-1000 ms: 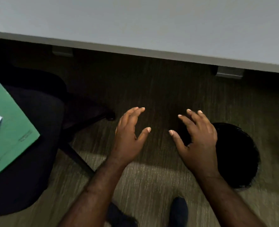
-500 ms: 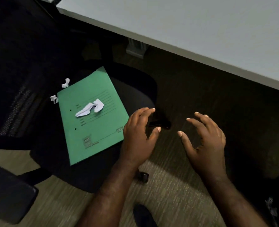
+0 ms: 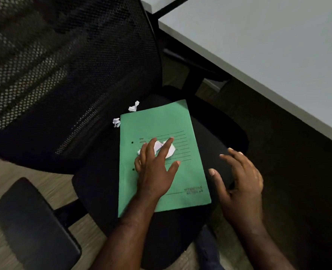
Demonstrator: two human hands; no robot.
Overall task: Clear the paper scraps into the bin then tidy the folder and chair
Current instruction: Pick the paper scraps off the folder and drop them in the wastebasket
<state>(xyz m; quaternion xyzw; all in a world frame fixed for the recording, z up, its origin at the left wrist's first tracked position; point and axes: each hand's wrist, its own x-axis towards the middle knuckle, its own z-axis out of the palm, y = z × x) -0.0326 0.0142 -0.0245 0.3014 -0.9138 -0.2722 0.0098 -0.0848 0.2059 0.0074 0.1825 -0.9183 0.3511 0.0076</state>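
A green folder (image 3: 182, 178) lies flat on the seat of a black office chair (image 3: 219, 137). A white crumpled paper scrap (image 3: 170, 151) rests in the folder's middle. My left hand (image 3: 155, 168) is spread over that scrap, fingers apart and touching it, not closed around it. Two smaller scraps lie on the seat just off the folder's far left corner: one paper scrap (image 3: 134, 106) and another paper scrap (image 3: 116, 122). My right hand (image 3: 239, 180) hovers open beside the folder's right edge, holding nothing. The bin is out of view.
The chair's black mesh backrest (image 3: 64, 65) fills the upper left. One armrest (image 3: 32, 225) juts out at lower left. A pale grey desk (image 3: 268, 45) runs along the upper right, its underside dark. Striped carpet (image 3: 9, 184) shows around the chair.
My view has swung left from the floor and bin to the chair. My left hand has moved onto the folder and over the middle scrap; my right hand stays open beside it.
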